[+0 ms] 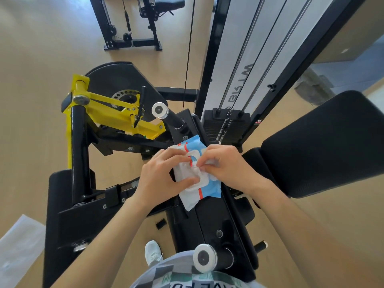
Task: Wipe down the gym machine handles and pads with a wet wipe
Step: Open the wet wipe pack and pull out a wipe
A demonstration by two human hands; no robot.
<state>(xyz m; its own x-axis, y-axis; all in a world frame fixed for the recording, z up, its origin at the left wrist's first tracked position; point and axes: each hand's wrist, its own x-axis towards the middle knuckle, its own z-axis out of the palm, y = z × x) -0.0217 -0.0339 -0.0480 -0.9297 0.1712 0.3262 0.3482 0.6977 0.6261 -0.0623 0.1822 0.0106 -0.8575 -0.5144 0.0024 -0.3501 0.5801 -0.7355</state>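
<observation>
A blue and white pack of wet wipes [209,189] lies on the black seat of the gym machine [220,217]. My left hand [159,175] holds the pack, its thumb pressed on the white lid frame. My right hand [226,163] pinches at the opening in the lid, where a bit of white wipe [195,164] shows. Two round handle ends are in view, one [159,110] beyond the pack and one [204,257] near my body. A large black back pad [324,146] stands to the right.
A yellow lever arm [108,109] and black frame sit to the left. The weight stack [226,125] with its guide rods rises behind the pack. Another black machine [133,23] stands far back on the wooden floor. A pale sheet [16,246] lies at lower left.
</observation>
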